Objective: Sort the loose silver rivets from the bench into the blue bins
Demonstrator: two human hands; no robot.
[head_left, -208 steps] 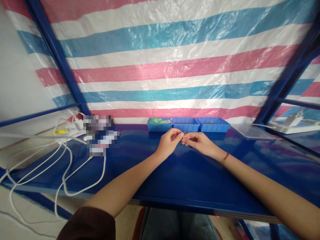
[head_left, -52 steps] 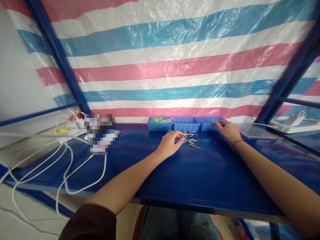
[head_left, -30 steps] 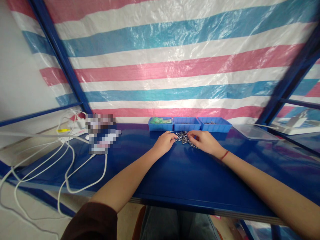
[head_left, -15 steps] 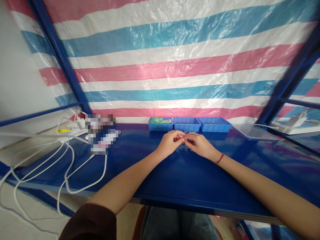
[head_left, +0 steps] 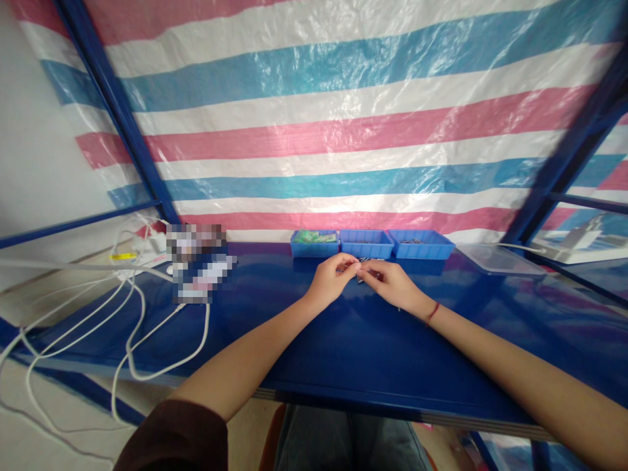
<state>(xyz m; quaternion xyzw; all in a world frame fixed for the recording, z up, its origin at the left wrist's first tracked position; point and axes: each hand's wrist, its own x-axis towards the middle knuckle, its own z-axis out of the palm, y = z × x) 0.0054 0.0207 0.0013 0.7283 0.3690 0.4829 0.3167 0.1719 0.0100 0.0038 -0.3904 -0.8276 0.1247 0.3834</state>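
Note:
My left hand (head_left: 332, 276) and my right hand (head_left: 387, 281) meet fingertip to fingertip above the blue table (head_left: 353, 353). The fingers of both are pinched together; whatever sits between them is too small and too covered to name. Small metallic pieces (head_left: 369, 260) lie on the table just behind and under my fingers, partly hidden by them. A red string circles my right wrist. Beyond my hands stand a blue bin with green packets (head_left: 315, 243), a middle blue bin (head_left: 366, 250) and a right blue bin (head_left: 422, 250), the last two with small metal parts inside.
A clear plastic lid (head_left: 498, 259) lies at the right rear, near a white power strip (head_left: 591, 245). White cables (head_left: 142, 366) loop over the table's left end beside a blurred-out item (head_left: 201, 265). Blue frame posts and a striped tarp (head_left: 333, 144) close off the back.
The fingertips have drawn closer together, and the dark gap beneath my right fingers has narrowed. My forearms have hardly moved.

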